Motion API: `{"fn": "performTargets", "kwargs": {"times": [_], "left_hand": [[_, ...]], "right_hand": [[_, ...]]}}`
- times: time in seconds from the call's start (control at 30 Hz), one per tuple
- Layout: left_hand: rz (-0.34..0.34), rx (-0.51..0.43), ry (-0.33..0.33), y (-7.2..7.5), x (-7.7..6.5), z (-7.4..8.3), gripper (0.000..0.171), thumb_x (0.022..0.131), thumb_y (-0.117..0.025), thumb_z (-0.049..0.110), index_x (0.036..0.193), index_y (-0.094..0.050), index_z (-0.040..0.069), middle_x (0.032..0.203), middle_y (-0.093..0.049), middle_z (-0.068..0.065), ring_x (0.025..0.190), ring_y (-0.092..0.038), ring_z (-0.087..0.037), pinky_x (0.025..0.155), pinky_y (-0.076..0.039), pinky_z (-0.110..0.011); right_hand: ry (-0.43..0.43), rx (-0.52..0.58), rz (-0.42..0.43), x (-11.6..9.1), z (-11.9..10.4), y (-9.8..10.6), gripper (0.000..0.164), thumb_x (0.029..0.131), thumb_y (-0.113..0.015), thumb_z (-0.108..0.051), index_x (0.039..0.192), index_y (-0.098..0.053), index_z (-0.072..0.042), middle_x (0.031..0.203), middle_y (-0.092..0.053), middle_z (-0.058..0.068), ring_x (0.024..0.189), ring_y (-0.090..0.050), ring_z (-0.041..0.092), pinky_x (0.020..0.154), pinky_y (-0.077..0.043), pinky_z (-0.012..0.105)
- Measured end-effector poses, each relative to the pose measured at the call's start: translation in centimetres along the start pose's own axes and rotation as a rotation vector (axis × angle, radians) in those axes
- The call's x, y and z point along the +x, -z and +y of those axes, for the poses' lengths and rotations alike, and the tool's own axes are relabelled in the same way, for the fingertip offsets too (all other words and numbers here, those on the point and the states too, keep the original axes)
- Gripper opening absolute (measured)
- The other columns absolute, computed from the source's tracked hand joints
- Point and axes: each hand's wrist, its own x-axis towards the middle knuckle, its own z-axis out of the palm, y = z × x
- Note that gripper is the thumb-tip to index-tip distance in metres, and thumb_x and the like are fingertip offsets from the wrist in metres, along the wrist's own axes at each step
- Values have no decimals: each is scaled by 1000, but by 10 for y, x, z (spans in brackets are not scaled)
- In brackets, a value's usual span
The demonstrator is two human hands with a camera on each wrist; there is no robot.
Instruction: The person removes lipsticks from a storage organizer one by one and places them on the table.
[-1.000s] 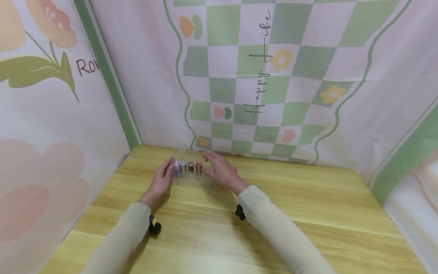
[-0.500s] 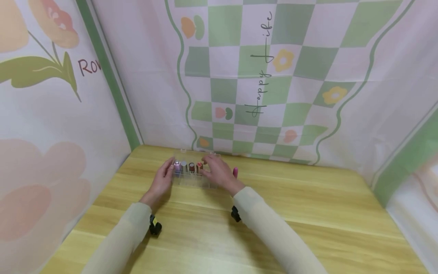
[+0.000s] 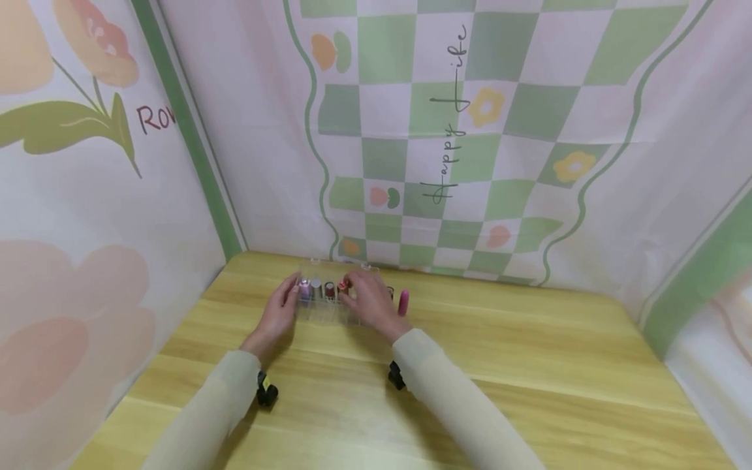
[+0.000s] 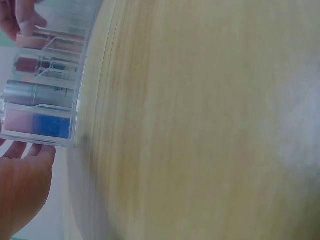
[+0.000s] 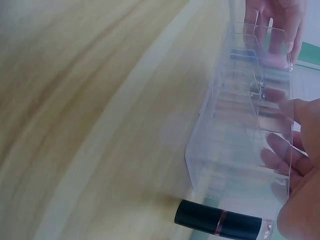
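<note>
A clear divided organizer (image 3: 329, 314) stands near the back of the table with several cosmetics upright in its slots. My left hand (image 3: 277, 312) holds its left end, fingers along the side wall. From the left come a pink-and-blue item (image 4: 37, 123), a silver tube (image 4: 37, 93), a small container with a dark red part (image 4: 27, 65) and a copper lipstick tube (image 4: 32, 42) with a red top. My right hand (image 3: 371, 300) reaches over the organizer, thumb and fingertips pinching the top of the lipstick tube. The hand hides the organizer's right-hand slots in the head view.
Right of the organizer stand a black tube (image 5: 217, 220) with a copper band and a magenta tube (image 3: 403, 302). A printed curtain (image 3: 411, 163) hangs directly behind the wooden table (image 3: 499, 365), and another covers the left side.
My right hand has moved left and its fingertips have closed in on the red-topped lipstick tube, uncovering the magenta and black tubes. My left hand stays on the organizer.
</note>
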Motion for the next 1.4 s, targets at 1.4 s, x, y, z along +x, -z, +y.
{"fn": "performTargets", "kwargs": {"times": [1.4], "left_hand": [[42, 105, -45, 0, 5, -4, 52, 113, -33, 25, 163, -24, 17, 168, -25, -10, 154, -24, -31, 125, -23, -48]], "right_hand": [[-161, 368, 57, 1, -6, 13, 21, 99, -69, -29, 115, -66, -16, 115, -69, 2, 115, -62, 29, 101, -51, 45]]}}
